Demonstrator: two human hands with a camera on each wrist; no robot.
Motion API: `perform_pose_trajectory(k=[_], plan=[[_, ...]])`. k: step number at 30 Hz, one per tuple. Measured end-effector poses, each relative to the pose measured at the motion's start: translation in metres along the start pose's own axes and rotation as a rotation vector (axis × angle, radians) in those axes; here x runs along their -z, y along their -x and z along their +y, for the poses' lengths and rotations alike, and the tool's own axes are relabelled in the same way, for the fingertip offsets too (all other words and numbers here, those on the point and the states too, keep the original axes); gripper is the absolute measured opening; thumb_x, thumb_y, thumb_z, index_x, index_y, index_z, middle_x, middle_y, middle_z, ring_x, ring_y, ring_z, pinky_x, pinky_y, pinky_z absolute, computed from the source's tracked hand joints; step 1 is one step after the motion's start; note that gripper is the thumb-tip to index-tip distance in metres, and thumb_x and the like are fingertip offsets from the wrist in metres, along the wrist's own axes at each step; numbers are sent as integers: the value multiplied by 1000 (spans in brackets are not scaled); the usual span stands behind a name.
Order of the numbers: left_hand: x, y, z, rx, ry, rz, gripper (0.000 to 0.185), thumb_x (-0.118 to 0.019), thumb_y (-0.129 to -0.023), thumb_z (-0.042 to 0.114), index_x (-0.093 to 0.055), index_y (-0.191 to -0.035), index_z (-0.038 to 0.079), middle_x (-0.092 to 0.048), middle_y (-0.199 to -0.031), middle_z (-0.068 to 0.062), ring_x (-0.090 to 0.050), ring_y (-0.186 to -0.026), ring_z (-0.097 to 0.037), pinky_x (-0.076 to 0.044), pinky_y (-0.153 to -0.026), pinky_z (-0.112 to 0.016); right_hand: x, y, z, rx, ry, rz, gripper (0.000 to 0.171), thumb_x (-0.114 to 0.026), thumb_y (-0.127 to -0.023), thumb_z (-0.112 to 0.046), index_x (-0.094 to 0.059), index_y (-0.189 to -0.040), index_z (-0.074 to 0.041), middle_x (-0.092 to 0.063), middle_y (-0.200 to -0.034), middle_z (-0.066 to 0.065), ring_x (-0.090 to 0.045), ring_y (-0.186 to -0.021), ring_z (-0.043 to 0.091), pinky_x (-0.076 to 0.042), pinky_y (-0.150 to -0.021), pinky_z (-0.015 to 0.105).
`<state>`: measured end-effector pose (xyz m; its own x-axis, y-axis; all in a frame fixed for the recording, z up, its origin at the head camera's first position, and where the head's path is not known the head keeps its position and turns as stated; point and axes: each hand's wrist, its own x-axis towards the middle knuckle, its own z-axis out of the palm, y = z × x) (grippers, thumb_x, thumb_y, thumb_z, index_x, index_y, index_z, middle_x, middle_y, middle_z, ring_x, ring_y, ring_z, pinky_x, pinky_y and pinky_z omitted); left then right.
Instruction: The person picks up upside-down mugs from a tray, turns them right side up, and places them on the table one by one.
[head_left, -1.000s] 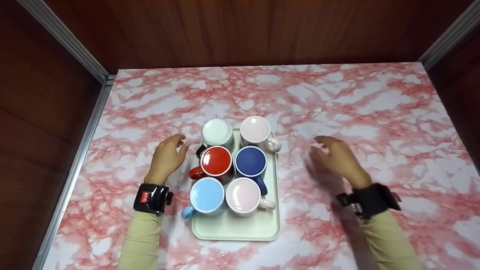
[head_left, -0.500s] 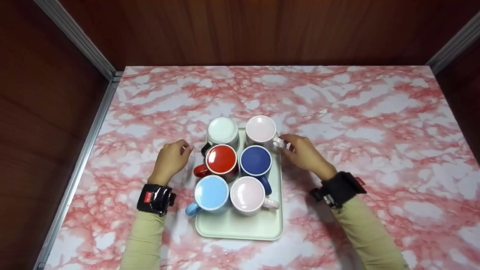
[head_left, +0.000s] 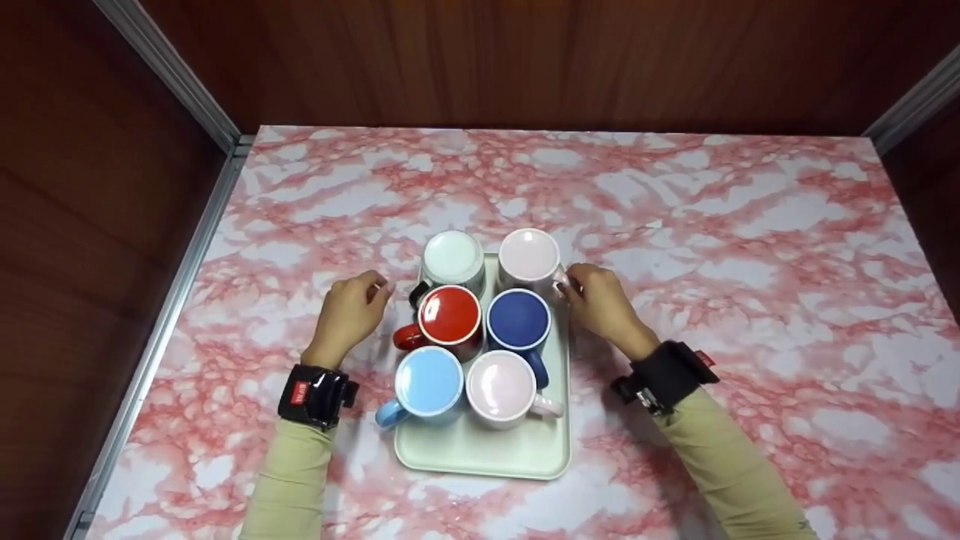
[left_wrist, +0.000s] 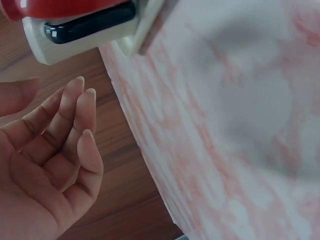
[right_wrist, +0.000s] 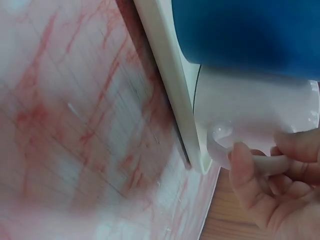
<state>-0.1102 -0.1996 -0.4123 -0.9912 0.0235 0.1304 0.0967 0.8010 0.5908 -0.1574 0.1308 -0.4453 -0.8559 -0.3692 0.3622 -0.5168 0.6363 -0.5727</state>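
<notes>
A pale green tray (head_left: 480,454) carries several mugs in pairs. At its far right stands a pale pink mug (head_left: 529,256). My right hand (head_left: 576,286) grips that mug's handle (right_wrist: 260,162), thumb and fingers curled round it in the right wrist view. Beside it are a white mug (head_left: 451,257) with a black handle (left_wrist: 90,22), a red mug (head_left: 448,316) and a dark blue mug (head_left: 518,319). My left hand (head_left: 373,291) rests left of the tray near the white mug. Its fingers (left_wrist: 75,120) are relaxed and hold nothing.
A light blue mug (head_left: 428,381) and a second pink mug (head_left: 500,388) fill the tray's near row. The tray sits on a pink marbled tabletop (head_left: 750,240), enclosed by dark wooden walls (head_left: 480,60) at the back and sides.
My right hand swept left across the table to the far pink mug and closed on its handle. The left hand stayed almost where it was.
</notes>
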Motion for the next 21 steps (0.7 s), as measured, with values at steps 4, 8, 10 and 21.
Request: perform_pose_trajectory(k=[4,8,10,21], plan=[[1,-1,10,-16,72,11,15,-58,-89,14,-66,-86,1,-62,-70,-9,-57,-65,-24,-44,-62,-38,2,2,-1,-11,1,68,14,-61,-82,3,-57,-68,2,-52,-60,9,-49,-56,22,-40,-53,36],[2,-2,23,-47,139,15,15,-58,-89,13,-66,-88,0,-64,-74,-8,-59,-70,-23,-46,-67,-38,10,4,-6,-86,-57,141,13,-59,-83,4,-59,-70,4,-54,-60,10,-51,-51,20,-41,-48,29],[3,-2,32,-64,162,14,15,-58,-89,13,-67,-88,0,-65,-75,-8,-60,-70,-22,-47,-67,-37,17,4,-12,-154,-130,169,11,-56,-83,7,-59,-73,7,-56,-60,12,-53,-48,15,-43,-44,23],[2,10,100,-251,265,-77,11,-60,-88,9,-67,-87,2,-64,-79,-5,-54,-67,-16,-44,-64,-30,58,16,-52,-539,-1012,260,13,-47,-91,6,-50,-85,17,-60,-72,14,-59,-48,18,-50,-44,30]])
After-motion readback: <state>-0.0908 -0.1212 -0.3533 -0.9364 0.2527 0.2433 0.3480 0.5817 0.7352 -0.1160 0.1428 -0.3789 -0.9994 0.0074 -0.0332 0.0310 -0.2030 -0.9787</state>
